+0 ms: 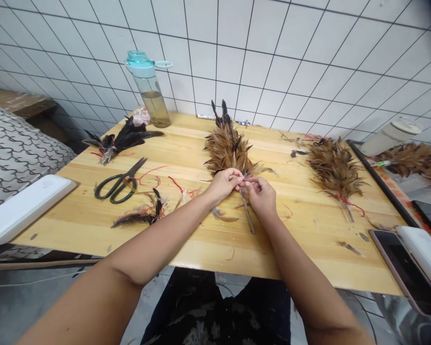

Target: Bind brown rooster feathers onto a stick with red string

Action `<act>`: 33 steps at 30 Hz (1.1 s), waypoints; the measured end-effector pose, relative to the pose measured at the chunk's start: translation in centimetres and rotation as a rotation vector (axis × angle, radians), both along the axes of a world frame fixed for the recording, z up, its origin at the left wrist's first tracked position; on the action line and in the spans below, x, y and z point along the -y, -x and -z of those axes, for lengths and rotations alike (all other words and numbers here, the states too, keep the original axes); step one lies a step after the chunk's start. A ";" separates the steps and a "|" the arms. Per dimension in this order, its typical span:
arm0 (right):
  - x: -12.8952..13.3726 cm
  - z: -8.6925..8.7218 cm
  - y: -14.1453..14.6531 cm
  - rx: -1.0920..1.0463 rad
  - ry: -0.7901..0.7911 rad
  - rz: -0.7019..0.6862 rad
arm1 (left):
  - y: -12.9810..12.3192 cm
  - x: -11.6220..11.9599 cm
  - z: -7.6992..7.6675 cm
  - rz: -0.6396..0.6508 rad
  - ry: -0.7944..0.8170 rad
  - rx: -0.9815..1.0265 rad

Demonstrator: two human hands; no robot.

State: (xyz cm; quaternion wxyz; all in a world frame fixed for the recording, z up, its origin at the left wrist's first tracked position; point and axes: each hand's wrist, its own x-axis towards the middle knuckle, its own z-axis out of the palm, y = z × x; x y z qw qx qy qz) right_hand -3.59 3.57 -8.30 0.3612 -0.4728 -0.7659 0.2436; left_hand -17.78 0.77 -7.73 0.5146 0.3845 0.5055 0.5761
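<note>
A brown feather bundle (227, 147) with black feathers at its top lies in the middle of the wooden table (197, 249). Its thin stick (248, 215) points toward me. My left hand (227, 184) is closed in a pinch at the base of the feathers, on red string. Close beside it, my right hand (261, 194) also pinches the red string (244, 180), just above the bare stick. The fingertips of both hands nearly touch and partly cover the binding.
Black-handled scissors (119, 184), black feathers (129, 136) and red string scraps lie left. A water bottle (151, 96) stands behind them. Another feather bundle (334, 167) lies right, near a phone (404, 268). A white device (28, 206) sits at the left edge.
</note>
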 end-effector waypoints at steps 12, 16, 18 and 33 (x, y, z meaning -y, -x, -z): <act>2.1 -0.7 0.7 0.557 -0.023 -0.050 | -0.2 -0.4 0.0 -0.087 0.028 0.047; 1.8 -0.8 0.8 0.607 0.050 -0.050 | 0.0 -0.2 -0.2 -0.088 0.018 0.055; 1.7 -0.9 1.0 0.655 0.045 -0.053 | 0.3 -0.1 -0.4 -0.043 0.020 0.087; 1.8 -0.8 1.5 0.854 -0.015 -0.201 | 0.1 -2.6 -2.4 0.157 0.101 -0.005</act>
